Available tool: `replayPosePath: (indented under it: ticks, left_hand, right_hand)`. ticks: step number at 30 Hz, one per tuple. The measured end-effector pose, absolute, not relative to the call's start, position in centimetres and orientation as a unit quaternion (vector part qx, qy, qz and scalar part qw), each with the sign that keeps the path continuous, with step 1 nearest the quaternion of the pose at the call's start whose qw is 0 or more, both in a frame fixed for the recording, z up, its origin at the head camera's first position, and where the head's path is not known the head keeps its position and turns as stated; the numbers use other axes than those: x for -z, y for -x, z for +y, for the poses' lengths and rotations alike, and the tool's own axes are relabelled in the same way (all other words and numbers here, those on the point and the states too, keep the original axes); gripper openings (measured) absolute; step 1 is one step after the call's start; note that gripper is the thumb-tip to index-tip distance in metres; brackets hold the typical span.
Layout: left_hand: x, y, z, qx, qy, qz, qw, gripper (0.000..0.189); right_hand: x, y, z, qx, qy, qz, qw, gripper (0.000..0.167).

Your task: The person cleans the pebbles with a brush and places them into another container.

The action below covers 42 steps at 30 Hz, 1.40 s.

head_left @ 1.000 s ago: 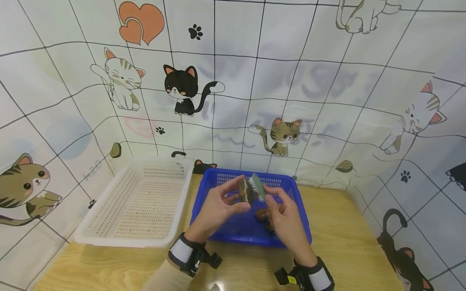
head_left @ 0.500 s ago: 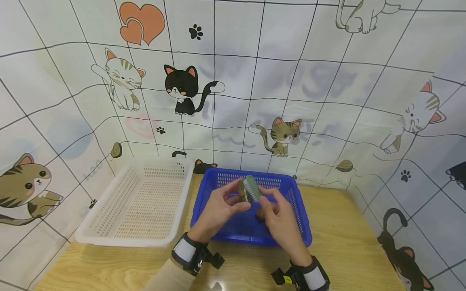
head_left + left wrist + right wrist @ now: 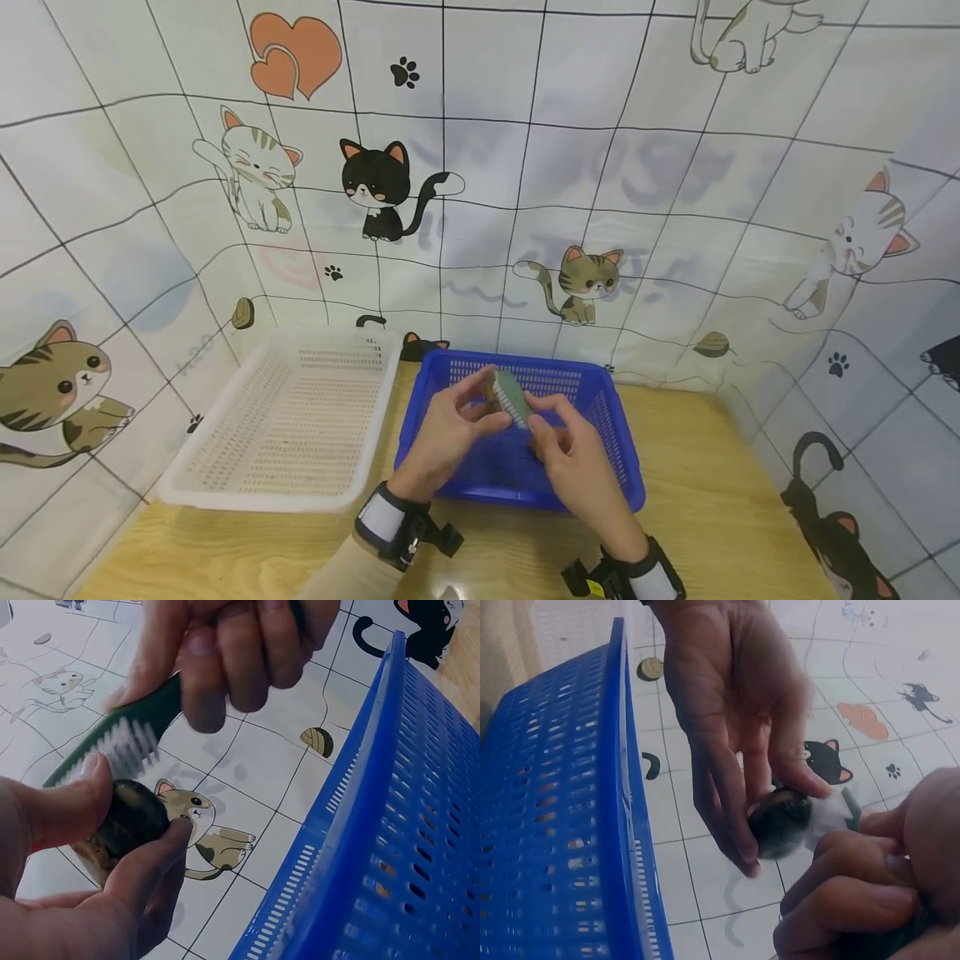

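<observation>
My left hand [image 3: 441, 435] pinches a dark, glossy, rounded, shell-like thing [image 3: 135, 819] with brown patches between thumb and fingertips. My right hand [image 3: 577, 458] grips a green scrub brush [image 3: 513, 395], thumb along its back and fingers curled round it. The white bristles [image 3: 120, 746] face the shell-like thing and lie right at its surface, blurred in the left wrist view. In the head view the brush hides much of that thing. Both hands are raised over the blue basket [image 3: 525, 360]. A brownish lump [image 3: 536, 448] shows in the basket, partly behind my right hand.
A white perforated basket [image 3: 255, 502] stands left of the blue one on the wooden table [image 3: 705, 500]. Behind and at both sides rises a white sheet with cat prints [image 3: 480, 192]. Each wrist wears a strapped camera [image 3: 397, 529].
The brush has moved left, from beside the shell-like thing to over it, and my right hand has moved left with it. My left hand stays in nearly the same place, still holding the thing.
</observation>
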<state>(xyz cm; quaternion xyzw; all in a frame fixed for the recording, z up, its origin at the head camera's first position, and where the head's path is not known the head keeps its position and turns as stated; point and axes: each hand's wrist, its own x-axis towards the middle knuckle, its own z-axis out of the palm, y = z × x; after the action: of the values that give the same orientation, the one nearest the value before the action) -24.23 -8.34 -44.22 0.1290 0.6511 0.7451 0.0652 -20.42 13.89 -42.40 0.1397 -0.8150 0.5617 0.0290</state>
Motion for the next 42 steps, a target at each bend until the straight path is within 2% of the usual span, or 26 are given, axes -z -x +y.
replayPosePath:
  ticks: [6,10,20,25,33,42]
  left_hand:
    - [44.2,24.2,-7.7,-0.740,-0.153,0.648,0.099,0.087]
    - [44.0,23.9,-7.8,-0.735,-0.149,0.653,0.106,0.084]
    - [43.7,23.5,-8.3,-0.734,-0.124,0.665,0.068,0.081]
    - [43.8,23.6,-8.1,-0.737,-0.135,0.658,0.081,0.083]
    - [43.7,23.8,-8.0,-0.746,-0.161,0.636,0.110,0.086]
    - [43.5,24.0,-8.4,-0.771,-0.164,0.610,0.077,0.086]
  right_hand:
    - [42.7,20.9,14.1,-0.566,-0.107,-0.816,0.060,0.036]
    - [42.7,21.1,14.6,-0.560,-0.089,-0.822,0.053,0.036]
    - [41.5,20.2,15.3,-0.553,-0.131,-0.823,-0.002,0.039]
    - [41.4,19.9,14.7,-0.560,-0.153,-0.815,0.007,0.040]
    - [42.2,20.7,14.4,-0.574,-0.093,-0.812,0.047,0.036]
    - [42.1,20.3,14.9,-0.584,-0.115,-0.803,0.011,0.034]
